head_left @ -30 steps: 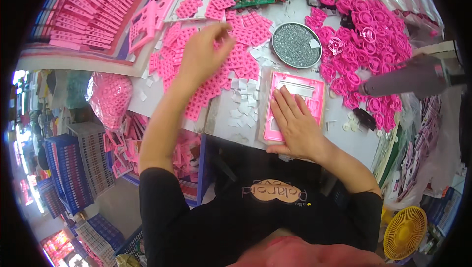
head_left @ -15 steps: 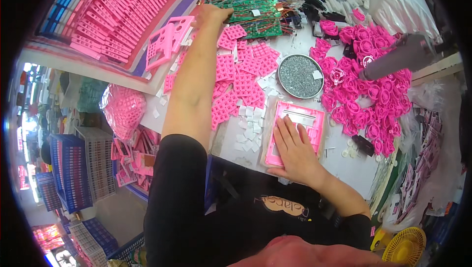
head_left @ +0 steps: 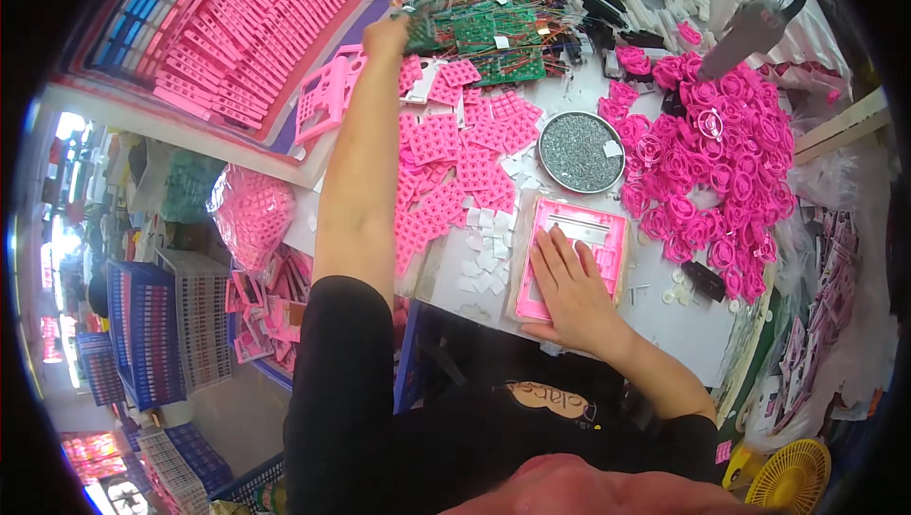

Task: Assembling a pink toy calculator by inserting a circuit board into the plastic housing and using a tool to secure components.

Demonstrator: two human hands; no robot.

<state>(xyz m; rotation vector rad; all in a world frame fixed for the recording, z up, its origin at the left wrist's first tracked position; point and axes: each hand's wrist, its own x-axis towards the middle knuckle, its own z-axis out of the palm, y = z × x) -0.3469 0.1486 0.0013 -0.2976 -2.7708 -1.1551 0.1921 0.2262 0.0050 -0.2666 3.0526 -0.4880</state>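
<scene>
While right hand (head_left: pixel 569 292) (one) presses one pink shell (head_left: pixel 579 254).

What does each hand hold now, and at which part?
The left hand grips a green circuit board by its near left edge. The right hand holds nothing; it lies flat on the pink frame.

Under my right palm's fingers lies the pink calculator shell (head_left: pixel 581 251), flat and face down on the table, while the green circuit board (head_left: pixel 429 29) sits tilted between my left fingertips.
</scene>
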